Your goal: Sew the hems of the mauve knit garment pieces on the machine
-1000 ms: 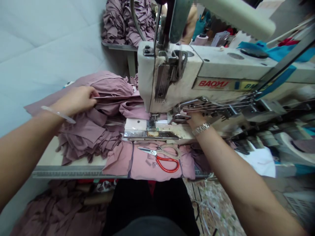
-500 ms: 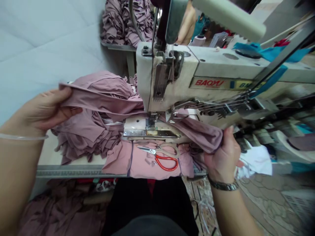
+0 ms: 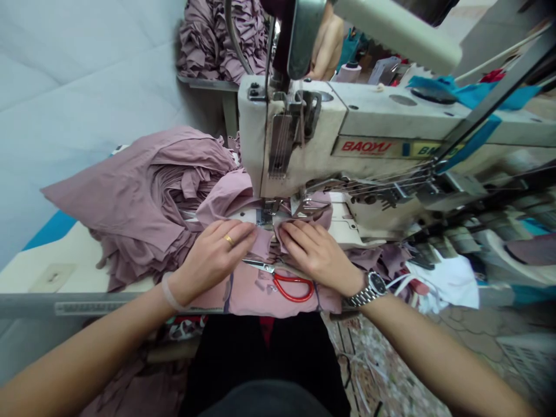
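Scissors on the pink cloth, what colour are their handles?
The scissors' handles are bright red; they show best in the head view.

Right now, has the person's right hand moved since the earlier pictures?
Yes: the right hand has moved left, from beyond the red-handled scissors to just above them.

Your left hand and right hand lie flat on mauve knit fabric just before the BAOYU sewing machine's needle area, above red-handled scissors.
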Tool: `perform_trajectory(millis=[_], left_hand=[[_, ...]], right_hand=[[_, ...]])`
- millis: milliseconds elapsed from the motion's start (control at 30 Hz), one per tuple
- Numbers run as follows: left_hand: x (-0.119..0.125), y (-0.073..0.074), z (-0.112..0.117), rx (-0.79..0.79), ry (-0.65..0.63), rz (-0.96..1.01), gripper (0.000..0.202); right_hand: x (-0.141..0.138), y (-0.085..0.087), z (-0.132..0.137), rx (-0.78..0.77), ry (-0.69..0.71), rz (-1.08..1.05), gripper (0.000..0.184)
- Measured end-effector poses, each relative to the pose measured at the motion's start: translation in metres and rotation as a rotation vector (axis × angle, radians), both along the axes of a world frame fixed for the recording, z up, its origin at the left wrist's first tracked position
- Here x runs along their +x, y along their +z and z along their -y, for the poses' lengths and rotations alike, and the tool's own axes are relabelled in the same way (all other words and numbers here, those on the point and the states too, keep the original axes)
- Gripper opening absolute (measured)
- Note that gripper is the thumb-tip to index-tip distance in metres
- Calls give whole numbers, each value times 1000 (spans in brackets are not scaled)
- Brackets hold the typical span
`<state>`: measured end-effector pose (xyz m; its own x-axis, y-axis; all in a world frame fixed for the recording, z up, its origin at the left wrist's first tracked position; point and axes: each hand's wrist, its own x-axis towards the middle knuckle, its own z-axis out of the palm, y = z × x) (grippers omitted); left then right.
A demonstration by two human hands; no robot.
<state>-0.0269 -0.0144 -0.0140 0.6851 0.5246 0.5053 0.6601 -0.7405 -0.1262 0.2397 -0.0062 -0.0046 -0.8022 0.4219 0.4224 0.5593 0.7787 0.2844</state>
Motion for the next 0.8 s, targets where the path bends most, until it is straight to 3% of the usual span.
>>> perform_trajectory(millis=[133,233,333,400,467,567,667,800], left_hand=[[4,3,6,-90,-16,65,31],[11,7,-1,-184,13,245,34],[17,12,-18,-283,58,477,13],[20,15,-29,-233,122,518,5],[22,16,-32,-89,155,392,10],[23,17,-19,45,106,83,17],[23,18,2,22,99,-90,28],[27,16,19,-27,229,-157,42]], right_hand=[[-5,-7,3,-35,24,-114,23],[-10,-11,4,-60,14,-181,23],[-16,-11,4,-89,-8,-232,24],[-21,-11,4,-80,-17,-251,24],[-24,-14,6,-68,-19,-259,24],[-26,-19,9,-99,-42,-285,27],[-30,-21,12,-173,-91,-421,29],[-40,-17,15,-283,-173,-657,29]])
